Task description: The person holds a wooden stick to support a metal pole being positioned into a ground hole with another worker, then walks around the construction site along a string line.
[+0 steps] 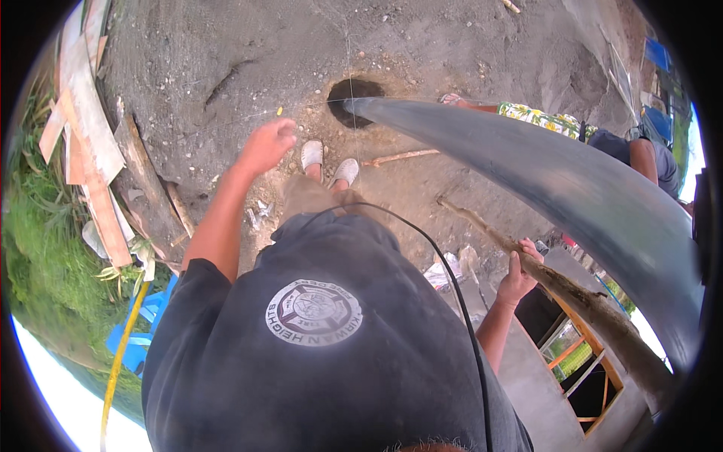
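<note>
Left arm (pixel 224 207), stretched forward; left hand (pixel 269 145), fingers loosely curled; right forearm (pixel 495 329), angled forward and outward; right hand (pixel 520 275) (bare, like the other), clasped, thumb forward.

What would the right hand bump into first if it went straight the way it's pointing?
Probably the big, smooth gray pipe, though depth is unclear. The right hand grips a long, rough brown wooden pole, which would go along too.

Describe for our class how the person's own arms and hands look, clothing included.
The left hand and right hand wear no gloves. The left sleeve is short and dark, matching the black shirt, which bears a pale round emblem. A thin black cable crosses it.
</note>
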